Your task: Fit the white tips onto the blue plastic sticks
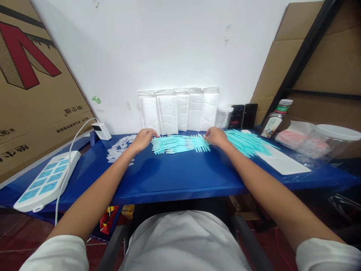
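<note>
A row of thin turquoise plastic sticks [180, 144] lies side by side on the blue table [175, 177], in front of me. My left hand [144, 138] rests at the row's left end, fingers bent down onto the stick tips. At the row's right end my right hand [216, 136] has its fingers curled onto the sticks. A loose heap of the same turquoise sticks [248, 142] spreads out just right of my right hand. Small white caps [120, 148] are scattered left of my left hand.
White bubble mailers [179, 110] lean on the wall behind the row. A white power strip [46, 180] lies far left, a charger [101, 130] by it. Right side: a clear jar [224, 116], two phones [243, 116], a bottle [275, 118], a white sheet [282, 162], plastic containers [324, 143]. Cardboard flanks both sides.
</note>
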